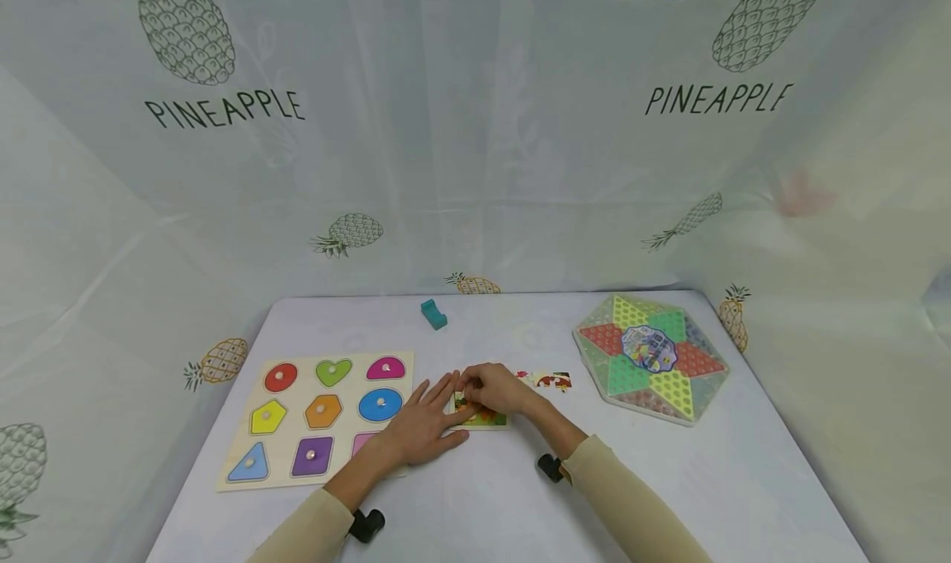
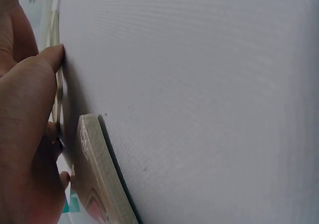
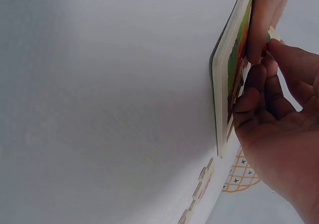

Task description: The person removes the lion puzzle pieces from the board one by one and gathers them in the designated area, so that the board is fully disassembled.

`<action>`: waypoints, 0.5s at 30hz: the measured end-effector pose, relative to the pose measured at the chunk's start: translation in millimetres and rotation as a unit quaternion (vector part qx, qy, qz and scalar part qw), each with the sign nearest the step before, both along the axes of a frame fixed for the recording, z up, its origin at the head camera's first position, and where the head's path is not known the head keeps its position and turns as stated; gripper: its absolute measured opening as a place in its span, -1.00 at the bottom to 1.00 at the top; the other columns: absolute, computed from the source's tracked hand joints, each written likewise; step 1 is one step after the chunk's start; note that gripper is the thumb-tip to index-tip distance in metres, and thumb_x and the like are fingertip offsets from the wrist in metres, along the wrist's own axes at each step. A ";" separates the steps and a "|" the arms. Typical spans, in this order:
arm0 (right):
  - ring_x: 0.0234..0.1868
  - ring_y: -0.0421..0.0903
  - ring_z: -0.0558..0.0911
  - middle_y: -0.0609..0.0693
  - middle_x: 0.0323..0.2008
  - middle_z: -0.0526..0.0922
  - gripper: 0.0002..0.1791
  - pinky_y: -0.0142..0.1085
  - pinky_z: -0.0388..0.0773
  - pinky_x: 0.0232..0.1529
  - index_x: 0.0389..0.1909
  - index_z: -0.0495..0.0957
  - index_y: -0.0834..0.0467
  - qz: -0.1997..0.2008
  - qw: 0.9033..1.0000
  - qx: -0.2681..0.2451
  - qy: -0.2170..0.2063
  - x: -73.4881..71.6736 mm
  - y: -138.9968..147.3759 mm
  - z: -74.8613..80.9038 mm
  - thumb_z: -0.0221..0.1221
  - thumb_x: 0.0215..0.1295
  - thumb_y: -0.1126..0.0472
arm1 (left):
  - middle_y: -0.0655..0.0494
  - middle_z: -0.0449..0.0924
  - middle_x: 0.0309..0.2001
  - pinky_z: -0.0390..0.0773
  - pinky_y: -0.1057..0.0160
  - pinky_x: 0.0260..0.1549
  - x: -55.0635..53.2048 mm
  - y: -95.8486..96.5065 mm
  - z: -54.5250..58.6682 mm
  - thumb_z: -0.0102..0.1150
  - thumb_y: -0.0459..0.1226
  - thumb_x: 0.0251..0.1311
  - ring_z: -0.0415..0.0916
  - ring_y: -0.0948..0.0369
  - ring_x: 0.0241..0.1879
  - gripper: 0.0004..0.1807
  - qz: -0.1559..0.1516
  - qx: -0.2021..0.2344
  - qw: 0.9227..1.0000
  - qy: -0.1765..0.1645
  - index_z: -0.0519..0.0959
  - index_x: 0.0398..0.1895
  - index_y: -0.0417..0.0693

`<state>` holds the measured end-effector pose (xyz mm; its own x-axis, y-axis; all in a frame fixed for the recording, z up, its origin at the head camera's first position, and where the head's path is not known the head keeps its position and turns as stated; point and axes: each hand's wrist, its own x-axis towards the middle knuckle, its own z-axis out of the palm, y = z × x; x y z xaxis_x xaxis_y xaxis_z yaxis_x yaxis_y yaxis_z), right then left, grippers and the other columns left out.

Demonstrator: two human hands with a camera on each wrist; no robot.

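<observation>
A small picture puzzle board (image 1: 489,419) with a green scene and a pale rim lies flat on the table, partly covered by both hands. My left hand (image 1: 422,428) rests at the board's left side, fingers extended and one finger across the picture. Over the picture, my right hand (image 1: 499,388) pinches a small puzzle piece (image 3: 273,34) between thumb and fingertips; most of it is hidden by the fingers. In the right wrist view, the left hand's finger is right beside that piece. Loose puzzle pieces (image 1: 553,380) lie just right of the right hand.
Left of the hands lies a wooden shape board (image 1: 286,447) with knobbed coloured shapes, its corner under the left forearm. A teal curved block (image 1: 434,314) sits at the back. A hexagonal Chinese checkers board (image 1: 652,358) lies at the right. A pineapple-print curtain hangs behind.
</observation>
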<state>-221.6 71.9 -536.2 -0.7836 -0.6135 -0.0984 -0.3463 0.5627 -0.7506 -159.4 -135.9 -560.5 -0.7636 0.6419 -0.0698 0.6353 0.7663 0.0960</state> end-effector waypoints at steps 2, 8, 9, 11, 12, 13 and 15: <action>-0.41 -0.28 0.52 -0.18 -0.42 0.61 -0.83 -0.41 0.50 -0.32 -0.13 0.67 0.16 0.001 1.000 -0.006 -0.003 0.1 0.3 0.0 0.15 0.37 0.36 | -0.03 -0.21 0.64 0.03 -0.22 0.47 0.3 -0.6 -0.5 -0.22 0.26 0.46 -0.19 -0.04 0.60 -0.39 -0.003 0.000 1.000 0.004 0.23 0.52 0.43; -0.37 -0.25 0.54 -0.16 -0.37 0.64 -0.83 -0.39 0.50 -0.28 -0.10 0.67 0.14 -0.001 0.999 -0.018 -0.029 -0.7 0.2 2.0 0.15 0.41 0.33 | -0.05 -0.17 0.63 0.07 -0.21 0.46 -0.4 -2.3 -2.6 -0.28 0.26 0.48 -0.16 -0.04 0.60 -0.40 -0.012 0.002 1.000 0.022 0.23 0.52 0.44; -0.35 -0.24 0.54 -0.16 -0.35 0.64 -0.83 -0.38 0.51 -0.27 -0.09 0.67 0.12 -0.002 0.999 -0.023 -0.033 -0.9 0.0 2.8 0.14 0.41 0.32 | -0.05 -0.16 0.63 0.06 -0.21 0.46 -0.6 -2.4 -2.9 -0.29 0.26 0.48 -0.16 -0.04 0.60 -0.40 -0.012 0.001 1.000 0.022 0.23 0.52 0.45; -0.32 -0.21 0.55 -0.14 -0.32 0.65 -0.82 -0.35 0.52 -0.25 -0.07 0.67 0.11 -0.004 0.999 -0.034 -0.041 -1.2 -0.7 5.5 0.15 0.42 0.30 | -0.05 -0.14 0.63 0.04 -0.21 0.47 -0.7 -2.6 -3.3 -0.30 0.27 0.48 -0.18 -0.03 0.60 -0.40 -0.009 -0.001 1.000 0.018 0.21 0.52 0.48; -0.31 -0.20 0.55 -0.13 -0.31 0.65 -0.82 -0.34 0.53 -0.24 -0.06 0.67 0.10 -0.005 0.998 -0.039 -0.044 -1.4 -1.0 7.0 0.15 0.42 0.30 | -0.05 -0.12 0.63 0.03 -0.21 0.47 -0.7 -2.7 -3.4 -0.30 0.27 0.48 -0.19 -0.03 0.60 -0.40 -0.007 -0.002 1.000 0.016 0.21 0.52 0.49; -0.29 -0.19 0.55 -0.13 -0.30 0.66 -0.81 -0.33 0.53 -0.23 -0.05 0.67 0.10 -0.006 0.998 -0.043 -0.045 -1.6 -1.2 8.7 0.15 0.42 0.29 | -0.05 -0.11 0.63 0.02 -0.21 0.47 -0.7 -2.7 -3.6 -0.31 0.27 0.47 -0.21 -0.03 0.60 -0.40 -0.007 -0.002 1.000 0.013 0.19 0.53 0.50; -0.28 -0.17 0.57 -0.13 -0.30 0.66 -0.80 -0.33 0.54 -0.23 -0.04 0.67 0.10 -0.008 0.998 -0.043 -0.043 -2.3 -0.7 11.5 0.16 0.41 0.28 | -0.04 -0.11 0.63 0.00 -0.22 0.48 -0.7 -2.6 -4.2 -0.31 0.28 0.47 -0.23 -0.03 0.61 -0.40 -0.005 -0.004 1.000 0.008 0.16 0.53 0.52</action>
<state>-223.9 71.1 -524.7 -0.7840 -0.6104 -0.1128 -0.2702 0.4993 -0.8232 -160.1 -138.6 -564.7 -0.7584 0.6488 -0.0626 0.6441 0.7607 0.0806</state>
